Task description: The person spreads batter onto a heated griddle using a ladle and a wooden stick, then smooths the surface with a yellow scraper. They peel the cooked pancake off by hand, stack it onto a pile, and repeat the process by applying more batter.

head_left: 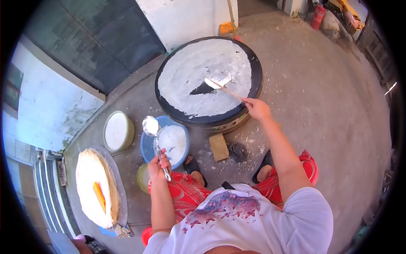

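A large round black griddle [258,80] has a thin pale batter layer over most of its top, with a dark bare patch near the middle. My right hand [257,109] is closed on the thin handle of a wooden spreader [216,83], whose white-coated blade rests on the batter beside that patch. On the left, my left hand [159,166] grips a metal ladle [150,125] by its handle. The ladle's bowl is coated with white batter and sits over the rim of a blue basin [144,146] holding white batter.
Left of the basin stands a round tub [119,131] with white contents. A stack of pale flat sheets [95,186] lies at the lower left, an orange-yellow strip on it. A tan block [218,147] and a dark clump [237,151] are on the floor below the griddle.
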Demonstrator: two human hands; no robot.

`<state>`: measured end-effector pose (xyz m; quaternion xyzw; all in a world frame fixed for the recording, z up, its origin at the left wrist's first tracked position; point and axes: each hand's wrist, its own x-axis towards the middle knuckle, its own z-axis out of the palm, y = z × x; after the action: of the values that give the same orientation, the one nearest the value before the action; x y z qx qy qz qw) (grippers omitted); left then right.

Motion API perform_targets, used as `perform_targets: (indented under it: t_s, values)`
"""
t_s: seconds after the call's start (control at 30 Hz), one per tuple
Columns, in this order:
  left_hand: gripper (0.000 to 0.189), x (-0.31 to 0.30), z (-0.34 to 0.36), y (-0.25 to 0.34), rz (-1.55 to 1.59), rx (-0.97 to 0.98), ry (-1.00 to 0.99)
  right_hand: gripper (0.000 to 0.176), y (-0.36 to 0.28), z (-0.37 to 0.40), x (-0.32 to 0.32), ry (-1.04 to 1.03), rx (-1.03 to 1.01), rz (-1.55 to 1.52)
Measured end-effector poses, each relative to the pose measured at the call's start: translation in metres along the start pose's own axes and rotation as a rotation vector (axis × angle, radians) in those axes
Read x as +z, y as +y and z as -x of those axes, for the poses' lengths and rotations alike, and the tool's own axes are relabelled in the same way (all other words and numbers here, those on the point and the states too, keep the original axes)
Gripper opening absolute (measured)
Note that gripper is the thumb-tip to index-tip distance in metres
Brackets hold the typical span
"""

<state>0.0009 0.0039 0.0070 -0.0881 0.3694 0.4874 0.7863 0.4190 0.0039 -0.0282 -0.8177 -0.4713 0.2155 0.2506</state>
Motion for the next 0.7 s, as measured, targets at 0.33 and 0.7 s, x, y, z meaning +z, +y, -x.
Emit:
perform_targets:
  t_s: [0.33,0.7]
  values:
    - [0.03,0.001,0.004,0.002,-0.121,-0.02,-0.064,0.027,-0.003,0.009,0.064,0.079,-0.081,-0.19]
    - [0.032,0.0,0.031,-0.006,0.479,-0.224,-0.515,0.027,-0.007,0.044,0.116,0.188,-0.078,-0.26]
